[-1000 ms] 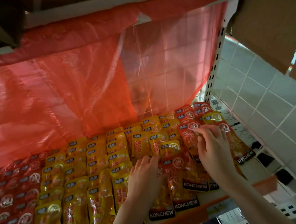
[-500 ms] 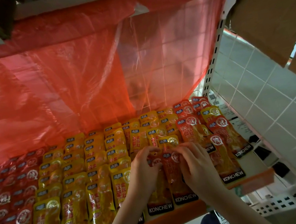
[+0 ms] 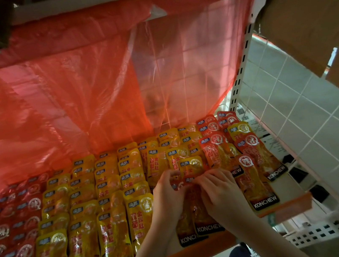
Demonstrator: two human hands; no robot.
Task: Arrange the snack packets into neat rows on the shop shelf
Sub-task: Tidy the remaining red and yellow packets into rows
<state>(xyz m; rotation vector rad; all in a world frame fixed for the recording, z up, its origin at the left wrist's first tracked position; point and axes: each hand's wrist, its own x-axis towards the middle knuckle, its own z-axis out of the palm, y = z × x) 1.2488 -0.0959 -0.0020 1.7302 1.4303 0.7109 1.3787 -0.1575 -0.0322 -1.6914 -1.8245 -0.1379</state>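
Observation:
Overlapping rows of snack packets cover the shop shelf (image 3: 287, 208): yellow packets (image 3: 114, 232) across the middle, red packets (image 3: 6, 223) at the left, and more red packets (image 3: 255, 157) at the right end. My left hand (image 3: 166, 200) and my right hand (image 3: 221, 195) meet over two red packets (image 3: 199, 227) near the front, right of centre. The fingers of both hands pinch the top edges of these packets. The hands hide most of the packets' upper halves.
A red translucent plastic sheet (image 3: 70, 99) hangs behind the shelf. A perforated white upright (image 3: 242, 61) bounds the right side, with a white tiled wall (image 3: 305, 106) beyond. A cardboard box (image 3: 311, 6) juts in at the top right. A white perforated basket (image 3: 334, 222) sits below right.
My right hand has come left from the red packets at the right end to join my left hand. Both now pinch the tops of the front red packets.

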